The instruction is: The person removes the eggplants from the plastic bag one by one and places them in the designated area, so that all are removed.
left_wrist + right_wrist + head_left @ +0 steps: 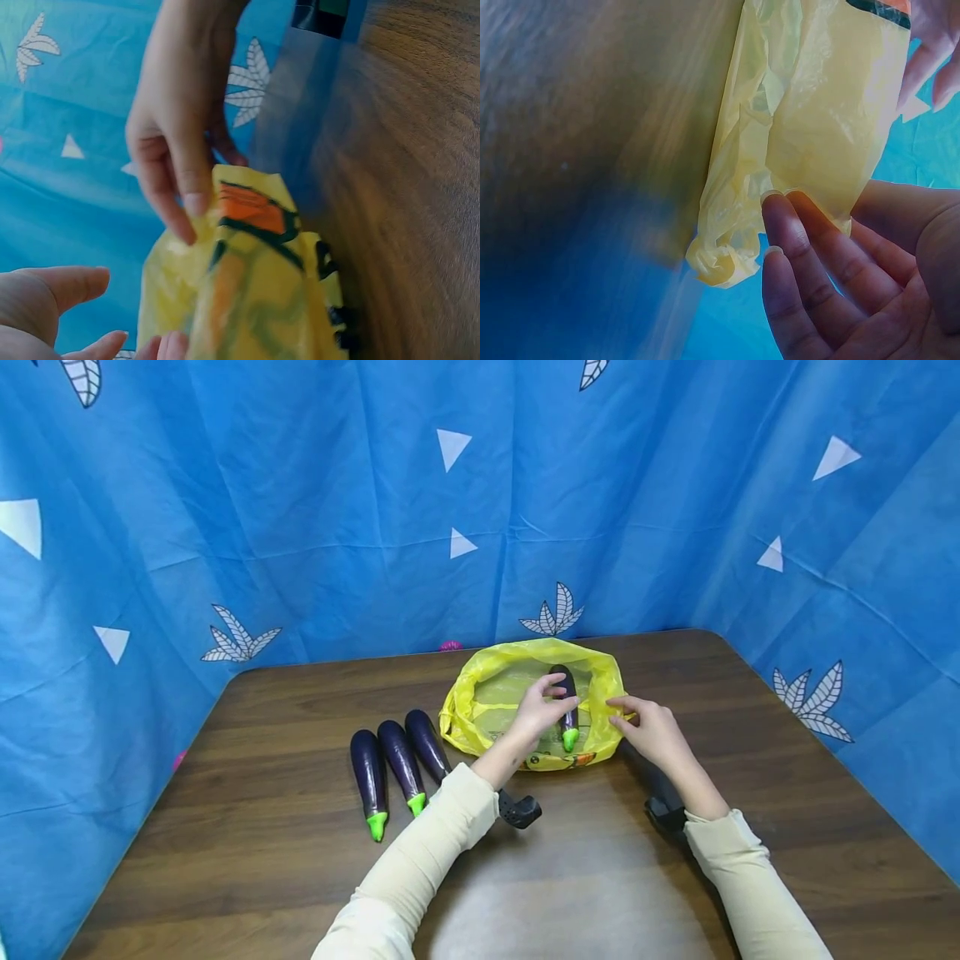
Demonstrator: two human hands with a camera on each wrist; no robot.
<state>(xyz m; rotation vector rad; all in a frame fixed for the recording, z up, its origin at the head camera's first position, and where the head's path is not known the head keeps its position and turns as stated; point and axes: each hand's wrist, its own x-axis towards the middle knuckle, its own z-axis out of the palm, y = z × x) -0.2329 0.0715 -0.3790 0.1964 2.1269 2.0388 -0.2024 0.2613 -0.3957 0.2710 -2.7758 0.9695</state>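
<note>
A yellow plastic bag (487,668) lies with its mouth spread wide on the table. Inside it is a dark purple eggplant (571,718) with a bright green stem end. My left hand (542,706) hovers over the bag's mouth beside that eggplant, thumb and fingers apart, with no grip on it visible. At the bag's right rim, my right hand (651,729) holds the thin plastic between thumb and fingers; the right wrist view shows the fingers (832,262) on one side of the bag's edge.
Left of the bag, an eggplant (369,777), a second eggplant (401,764) and a third eggplant (426,739) lie side by side, the third partly behind the left forearm. Black wrist devices are strapped below both hands. A blue patterned curtain (337,527) hangs behind the wooden table (262,827).
</note>
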